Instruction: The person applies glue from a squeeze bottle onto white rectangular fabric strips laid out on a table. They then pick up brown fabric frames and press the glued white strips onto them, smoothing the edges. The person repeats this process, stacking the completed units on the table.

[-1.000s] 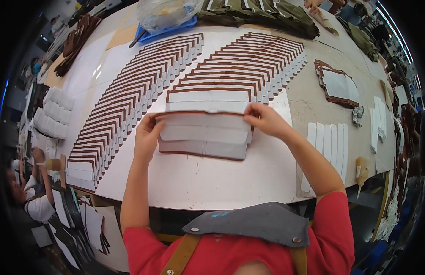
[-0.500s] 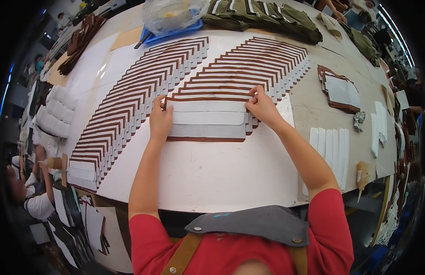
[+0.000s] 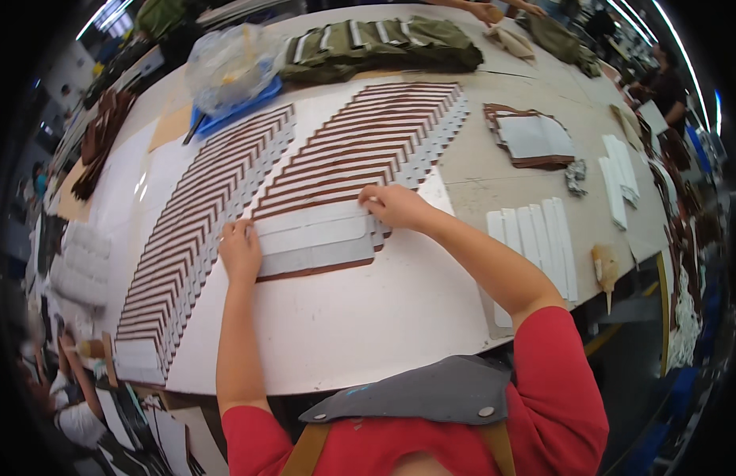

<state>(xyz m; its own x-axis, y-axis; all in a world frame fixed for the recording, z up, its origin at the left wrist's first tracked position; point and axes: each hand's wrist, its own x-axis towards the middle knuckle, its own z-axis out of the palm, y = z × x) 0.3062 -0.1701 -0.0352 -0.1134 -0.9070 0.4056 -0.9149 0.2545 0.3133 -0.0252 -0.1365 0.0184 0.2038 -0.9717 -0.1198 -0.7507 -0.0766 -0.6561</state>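
Observation:
A flat rectangular panel [image 3: 314, 258] with brown edges and pale grey-white backing lies at the near end of the right-hand overlapping row. A long white strip [image 3: 312, 232] with rounded ends crosses it. My left hand [image 3: 241, 252] is at the panel's upper left edge, its fingers curled down onto it. At the upper right corner, my right hand [image 3: 392, 206] pinches the edge between thumb and fingers. Beyond the hands, similar panels [image 3: 368, 131] overlap like steps. A second stepped row of panels [image 3: 201, 214] runs along the left.
Loose white strips [image 3: 534, 238] and a glue bottle [image 3: 604, 270] lie to the right, below a stack of brown-edged pieces [image 3: 534, 139]. Farther back are a blue tray [image 3: 233, 109] with a plastic bag [image 3: 233, 67] and folded green fabric [image 3: 384, 51]. White bundles [image 3: 80, 266] sit left.
My view has turned, so the table appears shifted left and tilted. Both hands remain at the same panel's upper corners; the left fingers now curl more over its edge.

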